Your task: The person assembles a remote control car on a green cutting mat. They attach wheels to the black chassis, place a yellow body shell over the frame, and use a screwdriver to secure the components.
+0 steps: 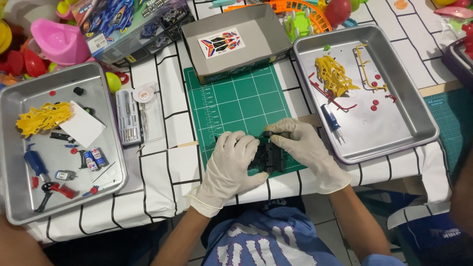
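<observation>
Left of the fingers, a steel tray (pixel 15 148) holds yellow parts, batteries and tools. The left hand (pixel 230 165) and right hand (pixel 305 148) (both gloved) pinch a black chassis (pixel 267 156) on the green mat (pixel 231 98). Right tray (pixel 419 113): parts unfitted, so assembly looks early.

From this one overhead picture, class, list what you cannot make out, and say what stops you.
- Black plastic part, head view: mostly covered by the gloved left hand and right hand; its shape is unclear.
- Left tray: cut off by the picture's left edge.
- Small bits in the right tray: too small to identify.
- Toys along the top edge: cropped.
</observation>
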